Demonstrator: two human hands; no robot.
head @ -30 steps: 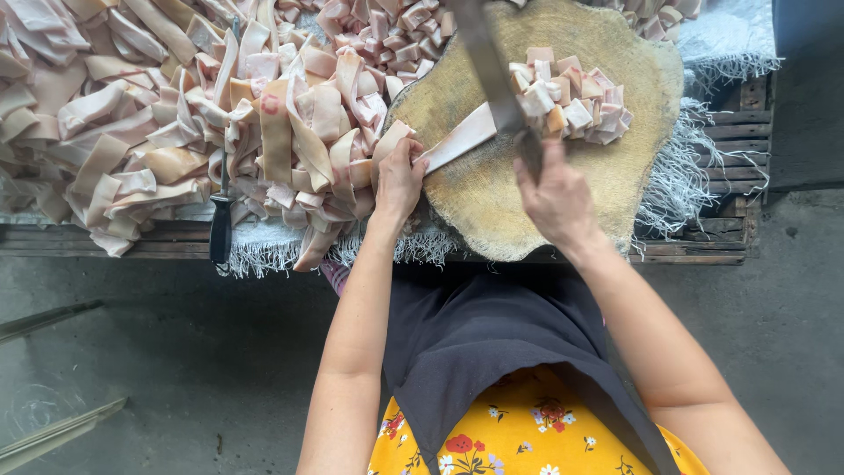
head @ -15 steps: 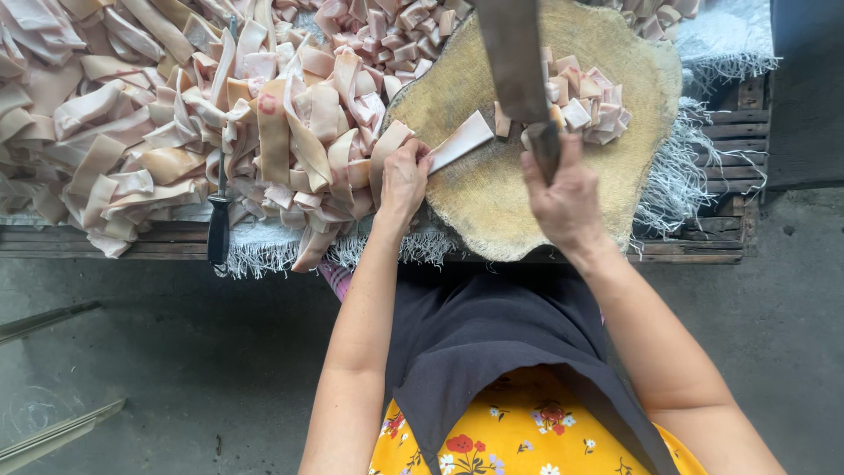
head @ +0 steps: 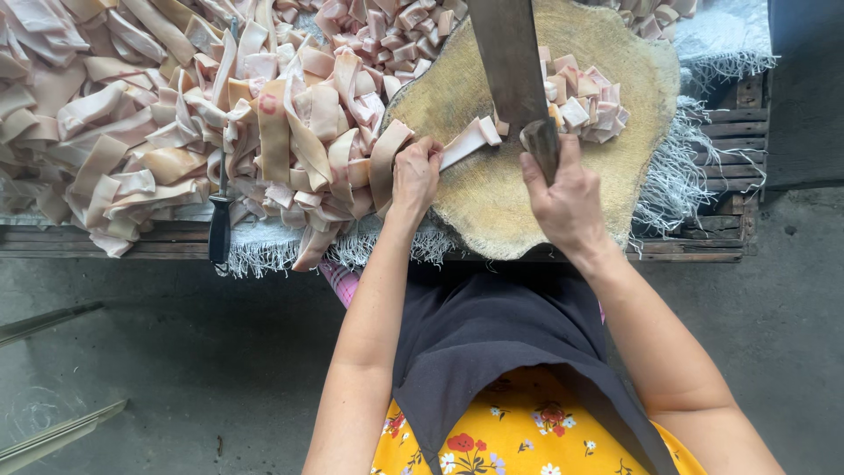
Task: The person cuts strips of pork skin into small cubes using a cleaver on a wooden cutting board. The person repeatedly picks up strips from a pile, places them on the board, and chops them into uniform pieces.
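Observation:
My right hand [head: 563, 198] grips the wooden handle of a broad cleaver [head: 508, 62], whose blade points away over the round wooden chopping block [head: 492, 211]. My left hand [head: 415, 174] presses down a pale strip of pork skin [head: 466, 141] lying on the block, its end next to the blade. A small heap of cut pink-white pieces [head: 585, 105] sits on the block to the right of the blade.
A big pile of long pork skin strips [head: 176, 123] covers the table to the left. A black-handled knife [head: 220, 224] lies at its front edge. More cut pieces [head: 387, 22] are heaped behind the block. A wooden pallet [head: 730, 132] lies at right.
The cleaver has swung from slanting across the block to pointing straight away, and my right hand has shifted slightly left. My left hand still holds the strip.

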